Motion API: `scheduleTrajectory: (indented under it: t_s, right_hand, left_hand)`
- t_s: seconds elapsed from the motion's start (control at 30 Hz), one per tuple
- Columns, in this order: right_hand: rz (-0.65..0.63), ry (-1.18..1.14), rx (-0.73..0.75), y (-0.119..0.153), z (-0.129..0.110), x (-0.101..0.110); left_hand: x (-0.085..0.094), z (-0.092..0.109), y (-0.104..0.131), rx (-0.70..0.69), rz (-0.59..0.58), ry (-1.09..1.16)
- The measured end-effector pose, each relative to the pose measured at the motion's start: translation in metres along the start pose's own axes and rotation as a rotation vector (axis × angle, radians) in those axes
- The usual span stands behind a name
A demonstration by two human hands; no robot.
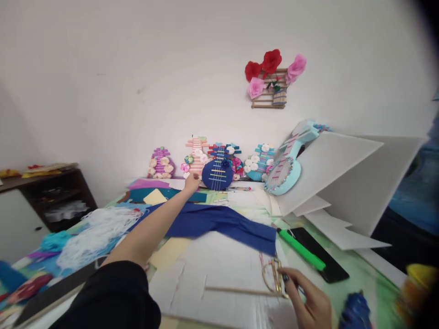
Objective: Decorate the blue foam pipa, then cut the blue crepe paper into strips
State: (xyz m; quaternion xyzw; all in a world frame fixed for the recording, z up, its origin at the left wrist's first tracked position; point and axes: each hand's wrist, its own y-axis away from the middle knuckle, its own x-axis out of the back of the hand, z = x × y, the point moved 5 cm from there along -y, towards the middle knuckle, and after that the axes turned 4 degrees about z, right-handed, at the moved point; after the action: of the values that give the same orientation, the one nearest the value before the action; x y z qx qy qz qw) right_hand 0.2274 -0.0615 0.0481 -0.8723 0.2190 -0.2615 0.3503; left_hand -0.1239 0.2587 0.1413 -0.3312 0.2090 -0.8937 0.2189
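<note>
My left hand (192, 182) stretches far across the table, its fingers curled beside the left edge of a dark blue toy lute (216, 174) with light strings. Whether the fingers touch the lute or hold something small, I cannot make out. At the front right, my right hand (305, 294) pinches what look like gold-handled scissors (277, 276), slightly blurred. Just by them a thin wooden stick (240, 291) lies on white board (192, 274). Dark blue paper or cloth (212, 221) spreads across the middle, partly behind my left forearm.
Several decorated lutes stand along the wall, among them a light blue one (283, 176) leaning on white boards (329, 169). A green marker (302, 250) lies by a black phone-like slab (322, 256). White yarn (99, 233) heaps at left; a dark cabinet (82, 192) stands beyond.
</note>
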Motion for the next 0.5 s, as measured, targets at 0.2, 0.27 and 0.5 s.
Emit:
scheduleTrajectory:
  t_s: [0.2,0.27,0.5]
  right_hand:
    - [-0.049,0.117,0.096,-0.002,-0.004,-0.010]
    - [-0.147,0.128,0.127,0.001,-0.005,-0.020]
    - [-0.477,0.146,0.300,0.016,-0.015,-0.047]
  left_hand:
    - [0.020,0.017,0.158,-0.322,-0.262,-0.176]
    - [0.024,0.013,0.208,-0.398,-0.325,-0.243]
    - [0.033,-0.021,0.266,-0.388,-0.338,-0.461]
